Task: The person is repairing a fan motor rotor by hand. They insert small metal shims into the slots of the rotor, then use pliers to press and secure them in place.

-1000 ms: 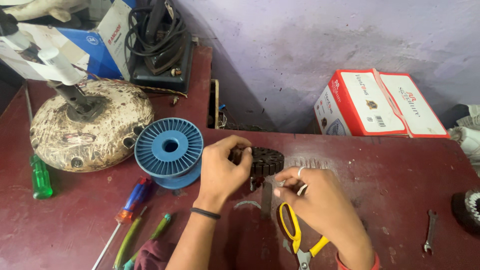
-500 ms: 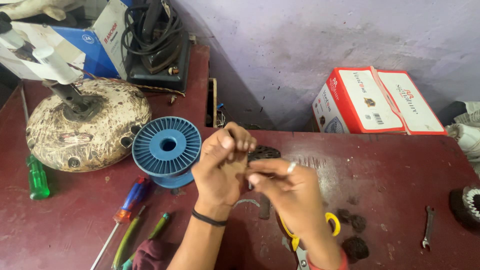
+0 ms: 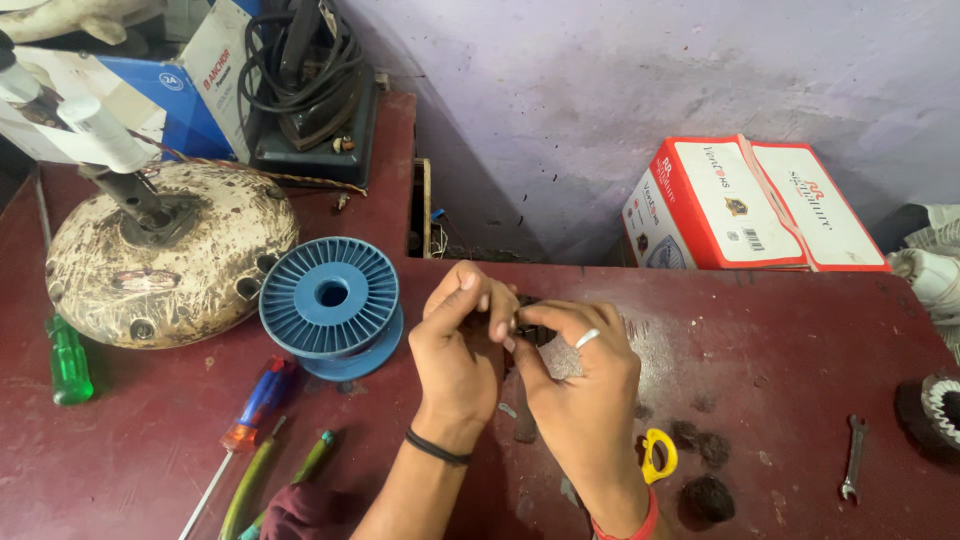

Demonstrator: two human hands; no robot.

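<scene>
Both hands meet above the middle of the dark red table [image 3: 780, 330]. The left hand [image 3: 460, 345] and the right hand [image 3: 580, 375] are together, fingertips pinched on a small dark part [image 3: 533, 318] held between them, just above the table surface. The part is mostly hidden by the fingers; its exact shape cannot be told. The right hand carries a silver ring, the left wrist a black band, the right wrist a red band.

Left of the hands, near them, a blue plastic spool [image 3: 332, 300] lies flat on the table. Further left stands a worn, round fan motor housing [image 3: 170, 265] with a shaft rising from it. A green-handled screwdriver [image 3: 68, 362] lies at the left edge. A screwdriver with a blue and orange handle [image 3: 250, 410] lies near-left of the spool.

Yellow-handled scissors [image 3: 658, 455] lie just right of the right wrist, partly covered by it. Dark smudges mark the table beside them. A small spanner [image 3: 852, 458] lies well to the right. A red and white carton [image 3: 745, 205] stands at the far side against the wall.
</scene>
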